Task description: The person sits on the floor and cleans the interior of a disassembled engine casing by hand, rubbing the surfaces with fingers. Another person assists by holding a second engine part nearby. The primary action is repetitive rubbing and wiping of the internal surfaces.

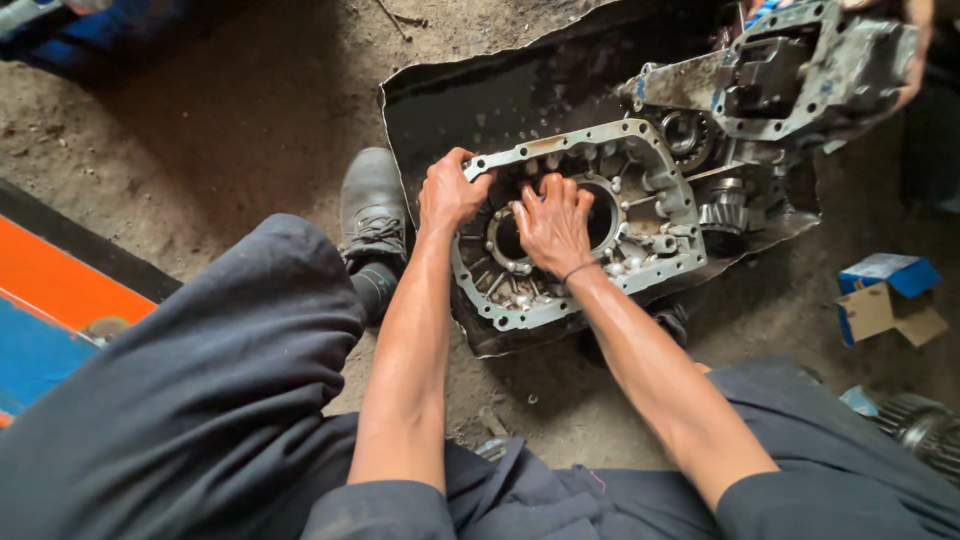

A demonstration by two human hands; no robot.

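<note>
Housing, head view, item one: grey cast-metal case half, lying open side up on a dark metal sheet spread over the dirt floor. Sheet likely there to keep grit and oil apart, I judge. Flange runs round the rim with bolt holes; ribs and small bosses inside; round bore near the middle. Surface dull, greasy, worn.

Left hand: mine, clamped on the housing's near-left corner, thumb over the flange edge. Reads to me as a steadying grip, holding the case from shifting.

Right hand: mine, fingers spread and curled down into the bore area, palm over the centre. I cannot tell whether the fingers pinch anything beneath; the palm hides it. Thin dark band at the wrist.

Second casting: larger grey gearbox body with blue marks, top right, tilted over the sheet's far edge. Another person's hand grips its right side.

Gears: toothed wheel and a bearing just beside the housing's right end, on the sheet.

Boot: dark, laced, planted left of the sheet, touching its edge.

Box: small blue and brown carton, open, on the dirt at right, well apart from the housing.

Panel: orange and blue, lower left edge.
</note>
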